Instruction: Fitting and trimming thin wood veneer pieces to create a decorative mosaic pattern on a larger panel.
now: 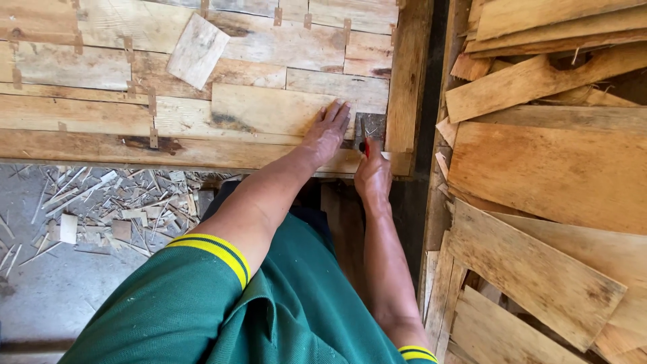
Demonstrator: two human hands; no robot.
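My left hand (pixel 328 132) lies flat, fingers spread, on a pale veneer piece (pixel 266 109) that rests on a table surface of patched veneer sheets (pixel 81 114). Just to its right, my right hand (pixel 372 176) grips a small knife with a red handle (pixel 364 143), its blade pointing away from me along the right edge of that piece. A dark gap (pixel 371 125) shows beside the blade. Small tape strips (pixel 153 138) join the sheets.
A loose veneer offcut (pixel 197 50) lies tilted at the top of the table. A wooden rail (pixel 408 74) borders the table's right side. A heap of veneer sheets (pixel 546 175) fills the right. Scraps and splinters (pixel 114 202) litter the concrete floor at left.
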